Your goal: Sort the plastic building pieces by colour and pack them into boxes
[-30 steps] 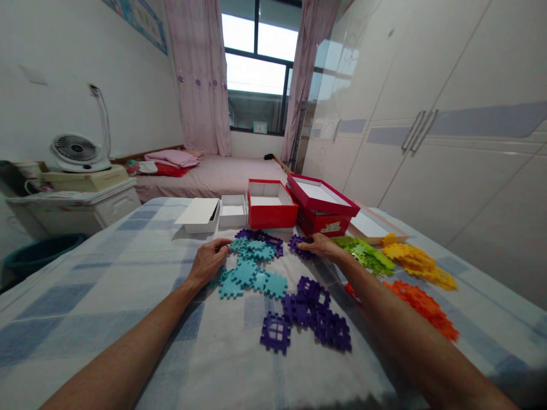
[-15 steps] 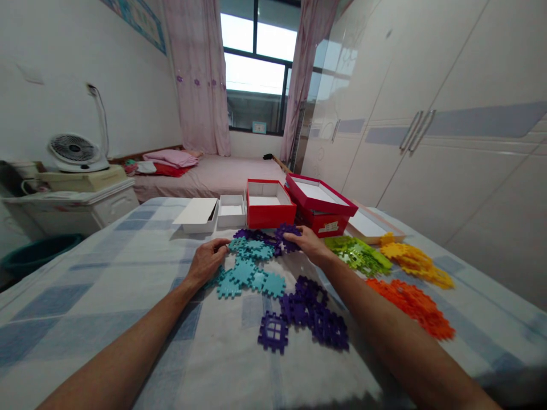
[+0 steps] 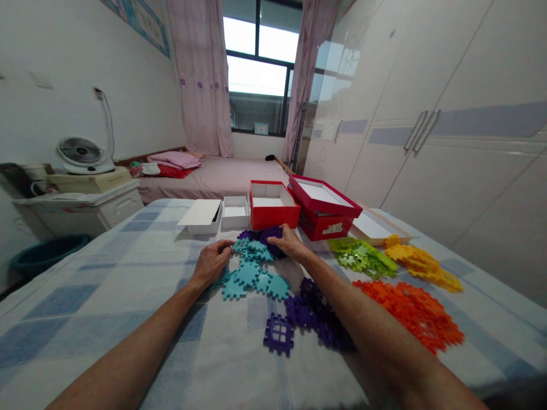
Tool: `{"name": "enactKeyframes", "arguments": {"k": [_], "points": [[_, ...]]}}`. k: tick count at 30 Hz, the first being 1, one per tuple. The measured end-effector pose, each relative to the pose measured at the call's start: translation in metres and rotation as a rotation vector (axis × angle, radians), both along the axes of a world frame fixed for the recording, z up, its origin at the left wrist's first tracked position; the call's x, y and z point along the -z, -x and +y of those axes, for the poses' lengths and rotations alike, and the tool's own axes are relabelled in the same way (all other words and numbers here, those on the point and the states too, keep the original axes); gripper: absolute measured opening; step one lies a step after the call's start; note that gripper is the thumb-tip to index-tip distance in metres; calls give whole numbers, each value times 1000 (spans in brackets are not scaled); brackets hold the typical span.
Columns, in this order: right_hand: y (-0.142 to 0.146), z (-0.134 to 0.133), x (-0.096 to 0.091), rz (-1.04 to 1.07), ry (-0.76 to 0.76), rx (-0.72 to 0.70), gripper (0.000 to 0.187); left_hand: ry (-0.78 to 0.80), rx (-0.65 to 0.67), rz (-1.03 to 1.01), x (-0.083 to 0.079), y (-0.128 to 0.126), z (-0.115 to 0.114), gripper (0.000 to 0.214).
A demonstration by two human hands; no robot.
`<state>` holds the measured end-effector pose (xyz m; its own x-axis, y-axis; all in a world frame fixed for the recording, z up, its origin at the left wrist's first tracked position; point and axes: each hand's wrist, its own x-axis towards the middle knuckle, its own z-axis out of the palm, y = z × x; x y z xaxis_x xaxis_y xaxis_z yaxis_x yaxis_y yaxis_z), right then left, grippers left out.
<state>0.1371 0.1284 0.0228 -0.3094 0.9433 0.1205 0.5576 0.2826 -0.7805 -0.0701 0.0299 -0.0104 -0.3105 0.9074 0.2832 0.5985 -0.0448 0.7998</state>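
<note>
A purple tile [image 3: 272,233] lies just in front of the red box [image 3: 273,216]. The right hand [image 3: 291,244] grasps it, with the fingers curled over its top and the tile sticking out past the fingertips toward the box. It sits on a small purple heap [image 3: 252,234] that touches the box's front wall.

Directly before that heap, a little farther from the red box, the teal tiles [image 3: 250,272] are spread flat, some of them interlocked. The left hand [image 3: 210,264] is at their left edge. Its fingers are bent and the tips touch the nearest teal piece, but I cannot tell whether they pinch it or only rest on it.

Farther out from the red box, toward the person, more purple tiles [image 3: 310,310] lie partly under the right forearm. One square purple piece [image 3: 278,334] lies alone at their near edge.

Right of the red box stands a darker red box [image 3: 325,215], tilted. In front of that one are green tiles [image 3: 363,257], then yellow tiles [image 3: 416,263] farther right, and orange tiles [image 3: 412,310] nearer the person. Left of the red box is a white box [image 3: 235,212], touching it. Everything rests on a blue-checked cloth [image 3: 128,267].
</note>
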Motion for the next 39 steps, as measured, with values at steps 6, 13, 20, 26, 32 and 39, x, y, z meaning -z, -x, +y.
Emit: {"name": "enactKeyframes", "arguments": {"k": [6,13,20,26,32,39], "points": [[-27,-8,-12,90,-108,94,43,-9,5,26,0,1,0,43],[-97,8,-3,35,-54,186,29,19,-22,24,0,0,1,44],[-95,8,19,-123,-107,204,29,22,-21,43,2,2,1,44],[-96,3,25,-263,-249,326,38,23,-23,34,1,1,1,44],[-89,-12,12,-146,-531,153,27,23,4,25,-3,-7,-2,46],[-67,-34,14,-198,-531,-162,22,28,53,82,-3,-14,-5,45]]}}
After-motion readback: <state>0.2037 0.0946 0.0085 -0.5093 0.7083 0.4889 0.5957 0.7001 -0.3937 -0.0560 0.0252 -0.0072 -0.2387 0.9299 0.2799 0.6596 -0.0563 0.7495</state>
